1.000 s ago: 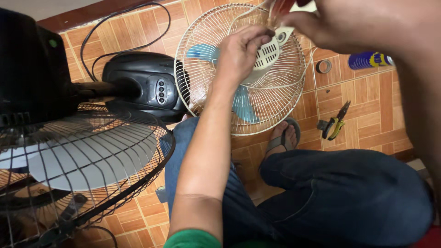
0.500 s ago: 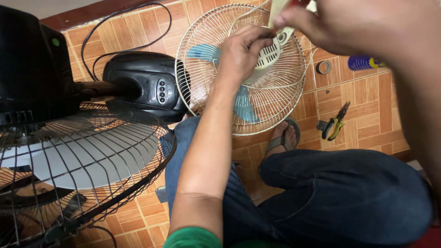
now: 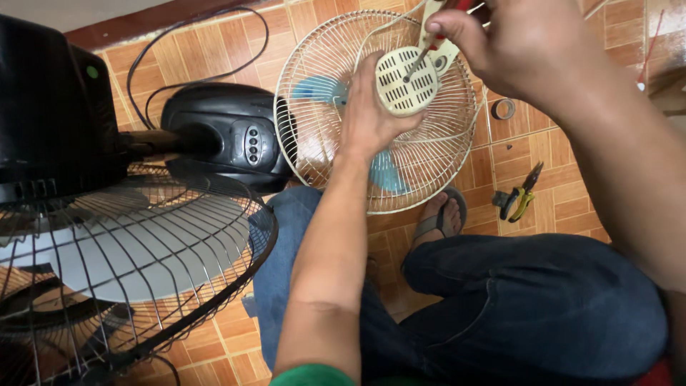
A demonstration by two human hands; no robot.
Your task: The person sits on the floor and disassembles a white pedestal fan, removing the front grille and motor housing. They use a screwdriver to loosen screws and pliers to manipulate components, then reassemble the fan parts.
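A small cream fan (image 3: 379,114) with a wire guard and blue blades (image 3: 318,89) stands on the tiled floor before me. My left hand (image 3: 368,114) grips its cream slotted motor housing (image 3: 406,80) from below. My right hand (image 3: 518,43) pinches a thin screwdriver (image 3: 421,61), whose tip rests on the housing's slotted back. The tool's red handle is mostly hidden under my fingers.
A large black pedestal fan (image 3: 107,207) with a black wire cage and grey blades lies at the left, its oval base (image 3: 229,132) next to the small fan. Pliers with yellow-green handles (image 3: 520,196) and a tape roll (image 3: 503,109) lie on the tiles at right. My crossed legs fill the foreground.
The view has shifted so the small fan sits lower and nearer the middle. My right hand came down, bringing the screwdriver tip onto the motor housing. My left hand kept its hold.
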